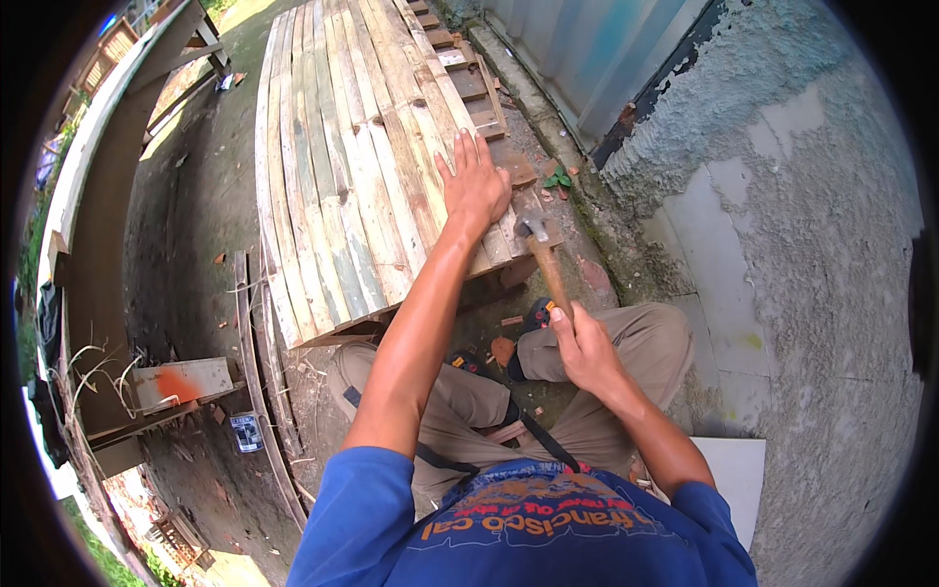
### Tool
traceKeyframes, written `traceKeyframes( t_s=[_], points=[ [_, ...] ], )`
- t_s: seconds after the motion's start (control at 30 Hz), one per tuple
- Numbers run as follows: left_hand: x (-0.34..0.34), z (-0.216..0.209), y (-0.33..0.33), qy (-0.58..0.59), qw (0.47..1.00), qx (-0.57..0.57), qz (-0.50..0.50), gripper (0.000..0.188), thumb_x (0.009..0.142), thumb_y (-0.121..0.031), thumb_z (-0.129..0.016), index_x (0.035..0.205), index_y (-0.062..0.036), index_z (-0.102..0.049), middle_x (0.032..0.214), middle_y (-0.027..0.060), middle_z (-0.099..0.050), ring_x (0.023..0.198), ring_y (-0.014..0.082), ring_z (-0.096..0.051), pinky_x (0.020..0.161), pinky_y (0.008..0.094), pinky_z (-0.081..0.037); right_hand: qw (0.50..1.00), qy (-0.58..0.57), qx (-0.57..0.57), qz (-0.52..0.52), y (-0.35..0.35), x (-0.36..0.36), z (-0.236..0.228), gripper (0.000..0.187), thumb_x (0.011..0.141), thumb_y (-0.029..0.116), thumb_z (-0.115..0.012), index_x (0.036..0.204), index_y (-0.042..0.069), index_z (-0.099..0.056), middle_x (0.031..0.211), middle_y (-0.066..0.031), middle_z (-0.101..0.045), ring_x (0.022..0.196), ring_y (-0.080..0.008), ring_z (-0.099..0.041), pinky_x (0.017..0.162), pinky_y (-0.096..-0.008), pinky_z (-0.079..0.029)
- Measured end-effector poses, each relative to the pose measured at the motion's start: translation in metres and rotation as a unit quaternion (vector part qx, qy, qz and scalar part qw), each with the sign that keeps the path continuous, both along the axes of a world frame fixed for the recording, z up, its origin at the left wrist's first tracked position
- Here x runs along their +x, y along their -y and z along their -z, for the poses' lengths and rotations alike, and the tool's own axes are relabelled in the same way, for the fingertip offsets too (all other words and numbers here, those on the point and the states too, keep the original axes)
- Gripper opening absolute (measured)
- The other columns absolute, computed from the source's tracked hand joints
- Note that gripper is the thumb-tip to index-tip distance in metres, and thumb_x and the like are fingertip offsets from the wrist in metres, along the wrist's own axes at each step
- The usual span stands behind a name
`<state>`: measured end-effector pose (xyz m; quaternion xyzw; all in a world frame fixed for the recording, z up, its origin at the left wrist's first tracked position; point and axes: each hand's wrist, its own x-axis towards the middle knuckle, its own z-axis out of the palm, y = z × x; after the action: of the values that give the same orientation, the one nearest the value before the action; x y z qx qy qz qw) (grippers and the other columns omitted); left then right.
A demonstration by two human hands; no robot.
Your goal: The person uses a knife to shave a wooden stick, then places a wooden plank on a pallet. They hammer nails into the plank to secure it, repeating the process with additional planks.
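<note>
Left hand (475, 184) lies flat and open, fingers spread, palm pressing the right-hand near corner of a long panel of split bamboo slats (342, 166). Slats pale, weathered, greenish in streaks, slightly curved across, knots showing; they run lengthwise away from the person. Right hand (584, 347) is closed around the wooden handle of a hammer (544, 256), whose dark metal head sits just beside the left hand's heel, at the panel's right edge. Panel rests on wooden crosspieces above bare packed dirt (196, 215). Right of the panel: a rough plastered wall (782, 196), grey and flaking, close by. Left of it: open dirt, then a concrete ledge (88, 196). Loose bamboo strips (256, 372) lie along the panel's near left corner.
</note>
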<state>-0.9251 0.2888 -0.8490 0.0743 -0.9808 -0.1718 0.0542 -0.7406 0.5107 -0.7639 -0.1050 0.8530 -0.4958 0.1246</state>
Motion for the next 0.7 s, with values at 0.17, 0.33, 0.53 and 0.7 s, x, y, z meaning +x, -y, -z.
traceKeyframes(
  t_s=[0.17, 0.33, 0.53, 0.7],
  points=[
    [-0.001, 0.001, 0.000, -0.007, 1.000, 0.007, -0.003, 0.075, 0.099, -0.035, -0.038, 0.159, 0.0047, -0.020, 0.168, 0.0250, -0.013, 0.158, 0.0346, -0.009, 0.125, 0.0600, -0.004, 0.992, 0.003, -0.106, 0.062, -0.004, -0.002, -0.007, 0.039, 0.109, 0.035, -0.047, 0.104, -0.003, -0.053, 0.065, -0.0157, -0.058, 0.055, -0.0298, -0.057, 0.056, -0.0418, -0.044],
    [0.002, 0.002, 0.000, -0.026, 1.000, 0.007, -0.001, 0.074, 0.098, -0.035, -0.038, 0.158, 0.0047, -0.023, 0.168, 0.0251, -0.016, 0.158, 0.0348, -0.011, 0.124, 0.0613, -0.005, 0.996, -0.062, 0.058, -0.036, 0.005, 0.003, -0.007, 0.038, 0.108, 0.033, -0.048, 0.109, -0.004, -0.055, 0.065, -0.0185, -0.058, 0.059, -0.0352, -0.062, 0.058, -0.0436, -0.046],
    [-0.002, 0.007, 0.001, -0.032, 0.999, -0.004, -0.006, 0.072, 0.098, -0.034, -0.037, 0.158, 0.0045, -0.025, 0.167, 0.0235, -0.020, 0.157, 0.0338, -0.014, 0.125, 0.0599, -0.005, 0.995, 0.022, -0.097, -0.023, 0.009, 0.021, -0.039, 0.034, 0.109, 0.033, -0.049, 0.110, 0.000, -0.057, 0.062, 0.0038, -0.046, 0.055, -0.0051, -0.042, 0.050, -0.0265, -0.035],
    [-0.003, 0.012, 0.007, -0.099, 0.993, 0.066, -0.011, 0.062, 0.098, -0.023, -0.041, 0.153, 0.0040, -0.037, 0.163, 0.0223, -0.032, 0.154, 0.0322, -0.026, 0.125, 0.0559, -0.012, 0.985, -0.125, -0.113, -0.021, 0.031, -0.003, -0.034, 0.034, 0.109, 0.034, -0.050, 0.114, 0.001, -0.056, 0.064, 0.0038, -0.047, 0.054, -0.0043, -0.041, 0.048, -0.0237, -0.032]
  ],
)
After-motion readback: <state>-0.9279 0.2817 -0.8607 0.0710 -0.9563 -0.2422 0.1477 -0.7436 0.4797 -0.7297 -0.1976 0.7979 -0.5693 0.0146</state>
